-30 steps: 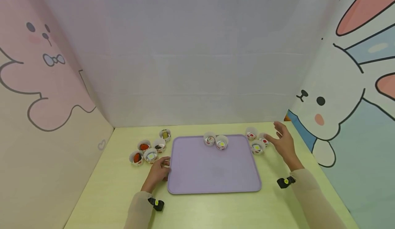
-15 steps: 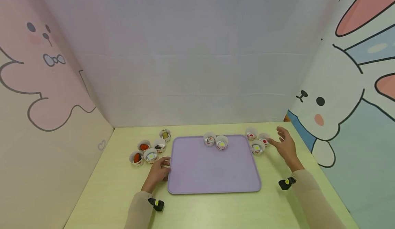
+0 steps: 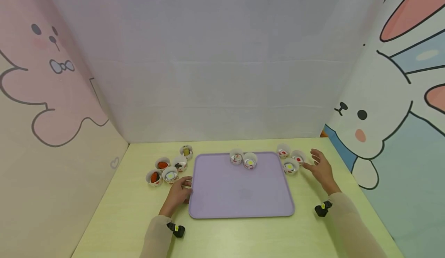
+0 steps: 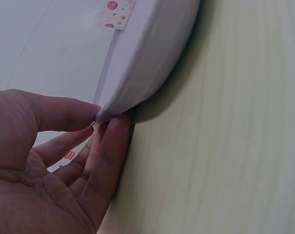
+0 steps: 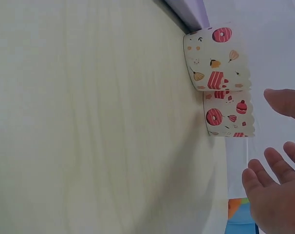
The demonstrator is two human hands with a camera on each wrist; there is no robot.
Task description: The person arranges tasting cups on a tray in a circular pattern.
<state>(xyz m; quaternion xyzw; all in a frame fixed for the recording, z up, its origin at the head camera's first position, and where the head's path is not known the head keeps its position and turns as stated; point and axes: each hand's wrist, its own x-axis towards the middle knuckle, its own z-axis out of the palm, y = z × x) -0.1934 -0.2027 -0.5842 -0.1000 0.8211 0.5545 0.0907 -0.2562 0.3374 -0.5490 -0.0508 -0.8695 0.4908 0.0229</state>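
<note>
Here, the left hand [image 3: 177, 194] pinches the tray [image 3: 241, 192].

Purp. rect. tray [image 3: 240, 194] — flat

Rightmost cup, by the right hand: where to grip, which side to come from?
The rightmost cup is probably best gripped by its outer wall just below the rim, coming from the right with the right hand. It stands upright, with two cups crowding its left; its right side is open.
</note>
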